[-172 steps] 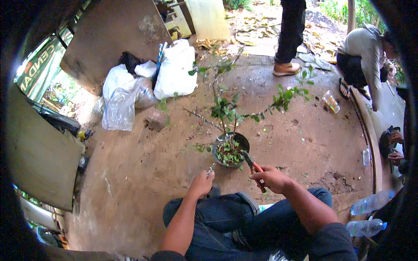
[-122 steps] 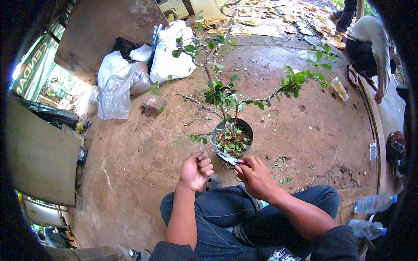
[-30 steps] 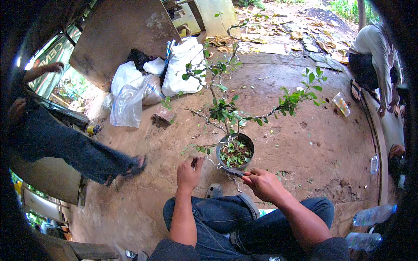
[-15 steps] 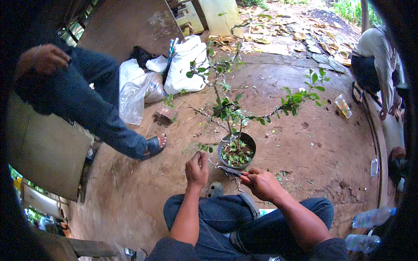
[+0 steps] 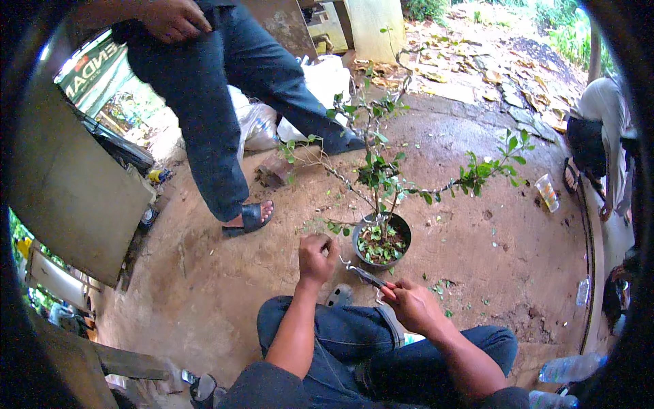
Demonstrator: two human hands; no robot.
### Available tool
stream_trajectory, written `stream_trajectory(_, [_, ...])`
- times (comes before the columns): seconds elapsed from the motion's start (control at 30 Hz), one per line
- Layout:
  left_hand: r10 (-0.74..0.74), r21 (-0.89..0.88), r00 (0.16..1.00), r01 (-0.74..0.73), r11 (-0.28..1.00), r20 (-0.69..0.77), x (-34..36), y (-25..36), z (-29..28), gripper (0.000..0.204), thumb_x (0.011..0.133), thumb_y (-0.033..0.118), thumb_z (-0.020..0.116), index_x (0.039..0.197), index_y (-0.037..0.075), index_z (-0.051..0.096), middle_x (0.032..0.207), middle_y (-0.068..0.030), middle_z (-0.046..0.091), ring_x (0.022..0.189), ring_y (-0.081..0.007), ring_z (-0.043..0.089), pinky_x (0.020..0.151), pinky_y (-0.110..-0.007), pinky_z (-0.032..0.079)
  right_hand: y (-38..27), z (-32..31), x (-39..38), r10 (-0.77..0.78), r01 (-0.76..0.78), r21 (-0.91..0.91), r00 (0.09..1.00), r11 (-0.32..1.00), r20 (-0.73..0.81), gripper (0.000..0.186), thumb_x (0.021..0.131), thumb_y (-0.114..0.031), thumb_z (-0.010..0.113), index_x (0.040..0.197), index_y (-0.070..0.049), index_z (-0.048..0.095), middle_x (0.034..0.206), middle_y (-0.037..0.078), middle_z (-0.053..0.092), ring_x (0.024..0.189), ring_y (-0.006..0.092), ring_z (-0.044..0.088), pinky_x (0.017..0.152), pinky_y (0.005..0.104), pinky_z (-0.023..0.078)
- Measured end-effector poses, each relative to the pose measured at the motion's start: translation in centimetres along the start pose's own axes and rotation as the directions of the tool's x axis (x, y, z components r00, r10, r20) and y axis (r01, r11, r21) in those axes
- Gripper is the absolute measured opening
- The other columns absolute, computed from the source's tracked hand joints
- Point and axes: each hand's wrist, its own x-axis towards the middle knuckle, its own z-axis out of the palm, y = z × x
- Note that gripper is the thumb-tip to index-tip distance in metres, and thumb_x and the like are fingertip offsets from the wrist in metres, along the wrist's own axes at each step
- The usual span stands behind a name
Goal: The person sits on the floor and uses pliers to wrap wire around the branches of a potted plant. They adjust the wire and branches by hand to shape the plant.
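Note:
My left hand is closed in a pinch on a thin silvery wire, whose free part curves out toward the pliers. In my right hand are pliers with orange-red grips, their dark jaws pointing left at the wire. Just beyond both hands stands a small tree in a round black pot. Wire is wound along some of its branches, and cut leaves lie on the soil. Whether the jaws grip the wire is too small to tell.
Another person's dark-trousered legs and sandalled foot are at the left, near white sacks. A second person bends at the far right. A plastic cup and bottles lie to the right.
The person at the left has risen and stepped across in front of the sacks. The whole view has shifted slightly. My hands keep hold of the wire and pliers, the pliers now more steeply angled.

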Motion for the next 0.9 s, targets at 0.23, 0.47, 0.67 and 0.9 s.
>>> stream_trajectory(0.23, [0.086, -0.059, 0.996, -0.085, 0.995, 0.022, -0.1, 2.1, 0.5, 0.018, 0.092, 0.018, 0.067, 0.084, 0.002, 0.066, 0.094, -0.0175, 0.064, 0.085, -0.0379, 0.061, 0.081, -0.049, 0.049, 1.5, 0.0, 0.2, -0.107, 0.104, -0.04, 0.99, 0.994, -0.095, 0.035, 0.103, -0.037, 0.066, 0.104, -0.004, 0.078, 0.097, 0.017, 0.071, 0.081, 0.039, 0.071, 0.073, 0.0483, 0.058])
stream_trajectory(0.47, [0.256, 0.029, 0.963, -0.26, 0.965, 0.088, 0.0, 2.9, 0.1, 0.029, 0.087, 0.016, 0.071, 0.063, 0.006, 0.059, 0.064, -0.0121, 0.058, 0.069, -0.0337, 0.059, 0.068, -0.045, 0.046, 0.9, 0.6, 1.2, -0.097, 0.091, -0.071, 0.991, 0.993, -0.09, 0.033, 0.102, -0.036, 0.067, 0.108, -0.005, 0.078, 0.098, 0.016, 0.068, 0.08, 0.0376, 0.071, 0.071, 0.0475, 0.058])
stream_trajectory(0.67, [0.19, -0.016, 0.982, -0.189, 0.982, 0.017, 0.1, 1.7, 0.0, 0.034, 0.088, 0.015, 0.069, 0.058, 0.006, 0.056, 0.057, -0.0139, 0.054, 0.058, -0.0358, 0.055, 0.06, -0.048, 0.044, -0.7, 0.9, 0.7, -0.086, 0.077, -0.078, 0.99, 0.994, -0.115, 0.031, 0.101, -0.035, 0.068, 0.109, -0.007, 0.078, 0.099, 0.014, 0.066, 0.083, 0.0373, 0.071, 0.071, 0.0478, 0.058])
stream_trajectory(0.9, [-0.03, -0.073, 0.999, 0.029, 0.997, -0.013, -0.3, 0.5, 0.0, 0.039, 0.093, 0.02, 0.066, 0.06, 0.001, 0.057, 0.059, -0.0202, 0.055, 0.054, -0.0401, 0.057, 0.053, -0.05, 0.041, -1.6, 1.8, 0.6, -0.144, 0.113, -0.166, 0.972, 0.98, -0.187, 0.027, 0.101, -0.031, 0.069, 0.098, -0.006, 0.078, 0.096, 0.013, 0.065, 0.083, 0.0339, 0.07, 0.07, 0.0462, 0.057])
